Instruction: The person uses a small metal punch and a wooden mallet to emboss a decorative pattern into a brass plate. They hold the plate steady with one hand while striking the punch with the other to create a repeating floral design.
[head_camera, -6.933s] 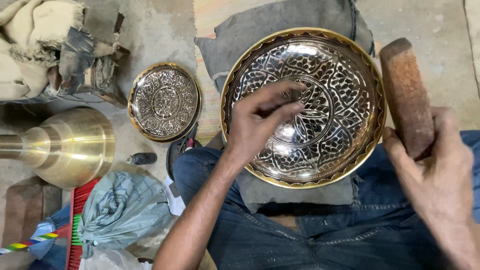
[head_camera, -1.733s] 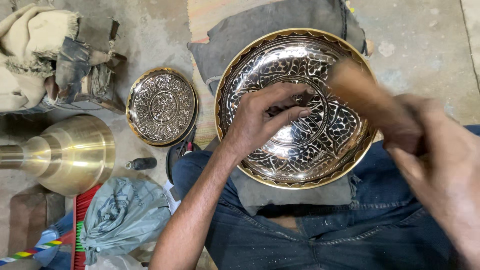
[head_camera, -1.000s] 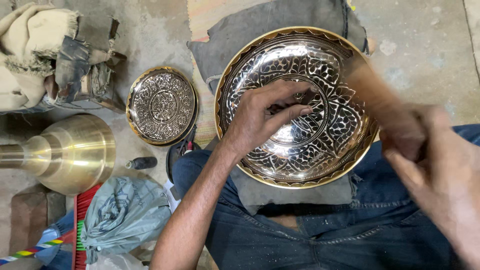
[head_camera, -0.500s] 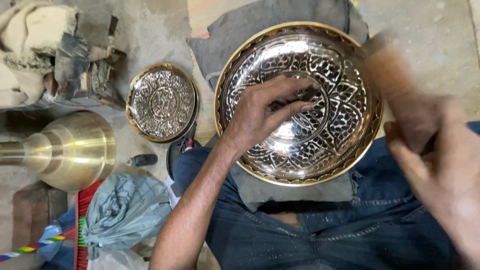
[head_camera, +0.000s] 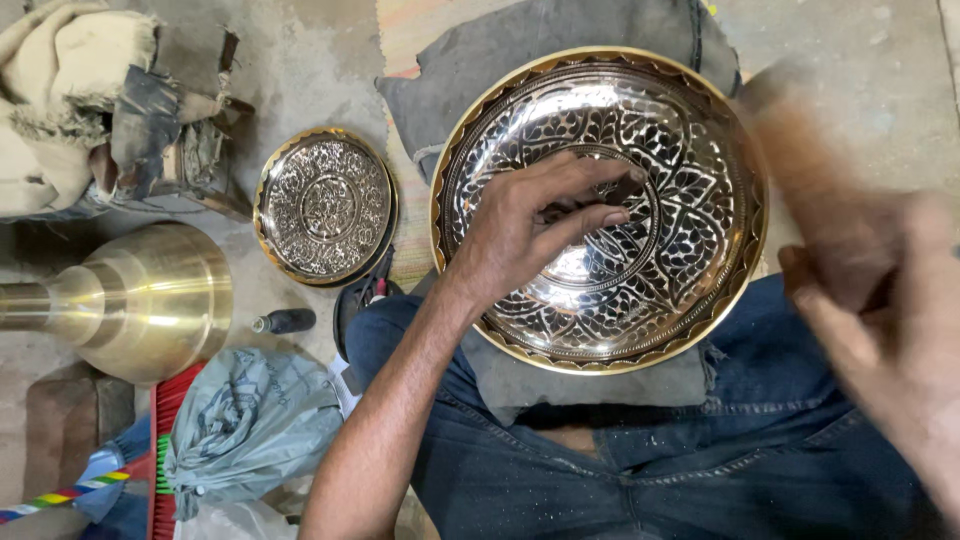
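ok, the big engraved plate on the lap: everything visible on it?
The big plate is round, shiny silver-toned metal with a gold-coloured scalloped rim and dark floral engraving ringed around a plainer centre. It lies face up on grey cloth over the person's jeans. The left hand rests on its centre, holding a small dark tool. The blurred right hand is beside its right rim.

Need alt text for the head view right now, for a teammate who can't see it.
A person's left hand presses a small dark tool against the centre of a large engraved brass plate resting on a grey cloth over their lap. Their right hand, blurred, holds a brown wooden block beside the rim. A smaller engraved plate lies to the left.
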